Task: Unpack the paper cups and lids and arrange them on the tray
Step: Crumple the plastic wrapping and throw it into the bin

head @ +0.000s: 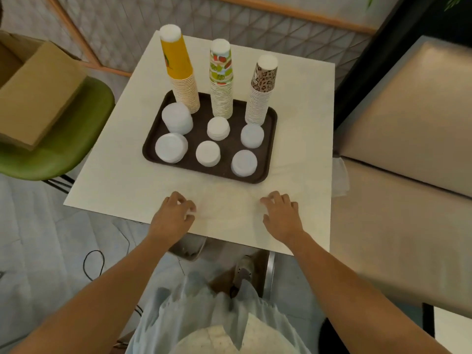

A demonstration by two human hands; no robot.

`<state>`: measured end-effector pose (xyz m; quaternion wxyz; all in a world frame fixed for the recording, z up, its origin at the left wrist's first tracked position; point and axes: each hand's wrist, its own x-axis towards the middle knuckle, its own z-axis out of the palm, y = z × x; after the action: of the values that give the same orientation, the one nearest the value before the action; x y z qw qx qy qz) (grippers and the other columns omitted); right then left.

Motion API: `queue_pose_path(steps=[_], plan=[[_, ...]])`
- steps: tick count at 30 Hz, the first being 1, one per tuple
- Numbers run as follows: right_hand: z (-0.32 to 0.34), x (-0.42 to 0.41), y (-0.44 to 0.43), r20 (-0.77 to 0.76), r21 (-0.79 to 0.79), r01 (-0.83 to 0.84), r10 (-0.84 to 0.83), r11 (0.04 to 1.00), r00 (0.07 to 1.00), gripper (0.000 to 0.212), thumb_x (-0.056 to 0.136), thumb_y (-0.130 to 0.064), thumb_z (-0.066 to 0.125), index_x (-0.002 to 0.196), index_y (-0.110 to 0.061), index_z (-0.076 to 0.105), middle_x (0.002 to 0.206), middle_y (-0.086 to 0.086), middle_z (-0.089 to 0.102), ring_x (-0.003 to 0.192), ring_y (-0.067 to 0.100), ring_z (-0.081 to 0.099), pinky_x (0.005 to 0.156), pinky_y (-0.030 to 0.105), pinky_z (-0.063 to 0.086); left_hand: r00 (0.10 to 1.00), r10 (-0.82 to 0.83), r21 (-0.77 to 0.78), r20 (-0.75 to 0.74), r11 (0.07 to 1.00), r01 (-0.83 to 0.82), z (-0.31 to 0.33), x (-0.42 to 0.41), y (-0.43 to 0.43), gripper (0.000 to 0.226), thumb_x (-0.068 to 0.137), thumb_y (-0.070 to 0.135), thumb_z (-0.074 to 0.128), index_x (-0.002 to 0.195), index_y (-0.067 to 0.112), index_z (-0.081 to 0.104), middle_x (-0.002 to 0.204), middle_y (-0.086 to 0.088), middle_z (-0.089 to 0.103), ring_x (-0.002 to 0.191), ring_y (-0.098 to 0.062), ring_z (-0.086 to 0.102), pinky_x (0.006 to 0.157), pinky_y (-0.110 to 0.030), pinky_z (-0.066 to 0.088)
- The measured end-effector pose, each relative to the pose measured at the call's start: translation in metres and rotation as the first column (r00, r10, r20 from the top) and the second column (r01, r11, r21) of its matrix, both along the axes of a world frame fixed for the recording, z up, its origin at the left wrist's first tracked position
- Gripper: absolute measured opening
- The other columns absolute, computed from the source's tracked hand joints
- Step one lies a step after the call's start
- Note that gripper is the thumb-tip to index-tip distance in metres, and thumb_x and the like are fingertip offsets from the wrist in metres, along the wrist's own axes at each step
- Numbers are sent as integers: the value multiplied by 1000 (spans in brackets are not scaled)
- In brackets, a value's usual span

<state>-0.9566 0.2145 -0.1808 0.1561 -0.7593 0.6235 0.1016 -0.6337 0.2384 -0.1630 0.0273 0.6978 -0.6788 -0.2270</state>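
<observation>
Mostly arranged. Left hand (173, 213) and right hand (281, 213) loose on table (115, 175), gripping nothing. Risk: nudging tray (199, 123), toppling tall leaning yellow cup stack (182, 72).

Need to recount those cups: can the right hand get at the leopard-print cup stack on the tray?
Probably yes: the right hand is empty above the table, and only two low lid stacks sit before the leopard-print cup stack, easy to reach over.
</observation>
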Motion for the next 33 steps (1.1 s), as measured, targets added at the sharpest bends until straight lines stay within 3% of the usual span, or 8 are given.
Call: queue_pose_path(steps=[4, 7, 13, 16, 19, 26, 29, 33], plan=[[1, 5, -4, -12, -47, -14, 14, 999, 1000, 63, 95, -38, 63, 153, -27, 39, 153, 9, 35, 130, 31, 45, 102, 47, 43, 996, -76, -90, 49, 993, 80, 22, 1, -20, 16, 96, 25, 69, 110, 17, 72, 115, -4, 58, 93, -21, 59, 75, -37, 59], [3, 12, -9, -6, -59, -9, 9, 998, 1000, 58, 94, -35, 66, 148, -27, 46, 152, 11, 37, 129, 32, 46, 101, 48, 45, 992, -109, -82, 59, 990, 113, 39, 2, -40, 17, 96, 27, 66, 110, 18, 64, 102, 1, 54, 82, -16, 53, 70, -28, 49], [9, 21, -18, 0, -14, -17, 17, 1000, 1000, 34, 104, -27, 51, 138, -26, 55, 145, 7, 39, 121, 27, 48, 102, 45, 42, 971, -234, 43, 40, 972, 233, 60, 2, -66, 18, 97, 34, 63, 111, 23, 62, 99, 9, 52, 87, -13, 55, 76, -24, 42], [10, 23, -17, 25, 3, -10, 10, 1000, 1000, 46, 98, -44, 52, 140, -27, 48, 142, 4, 38, 119, 27, 48, 99, 46, 41, 961, -277, 53, -2, 960, 276, 71, 3, -75, 19, 95, 35, 66, 111, 25, 62, 103, 11, 55, 90, -13, 58, 80, -23, 47], [11, 26, -16, 35, 50, -10, 8, 999, 999, 64, 91, -56, 53, 146, -29, 38, 144, 5, 34, 122, 28, 46, 101, 47, 40, 934, -356, 95, -33, 929, 358, 82, 2, -85, 19, 93, 33, 69, 110, 25, 62, 100, 12, 51, 88, -13, 57, 74, -17, 41], [15, 33, -25, -13, 97, -43, 45, 994, 999, 44, 101, -41, 49, 142, -25, 42, 139, 7, 44, 118, 28, 53, 100, 47, 43, 916, -392, 171, -86, 900, 401, 99, 3, -94, 14, 90, 26, 72, 100, 27, 62, 93, 13, 55, 84, -12, 58, 77, -17, 45], [22, 35, -31, 57, 95, -49, 44, 994, 997, 56, 99, -52, 50, 147, -26, 39, 146, 5, 39, 127, 29, 49, 107, 49, 40, 917, -382, 158, -115, 904, 396, 110, 3, -97, 14, 89, 22, 73, 95, 29, 62, 91, 16, 56, 84, -11, 57, 77, -18, 44], [30, 37, -35, 345, 18, -84, 73, 996, 936, 68, 91, -61, 55, 149, -29, 39, 143, -3, 37, 126, 22, 45, 105, 41, 43, 898, -419, 146, -132, 888, 436, 132, -3, -105, 13, 88, 21, 73, 93, 28, 64, 89, 20, 58, 85, -9, 58, 75, -18, 43]])
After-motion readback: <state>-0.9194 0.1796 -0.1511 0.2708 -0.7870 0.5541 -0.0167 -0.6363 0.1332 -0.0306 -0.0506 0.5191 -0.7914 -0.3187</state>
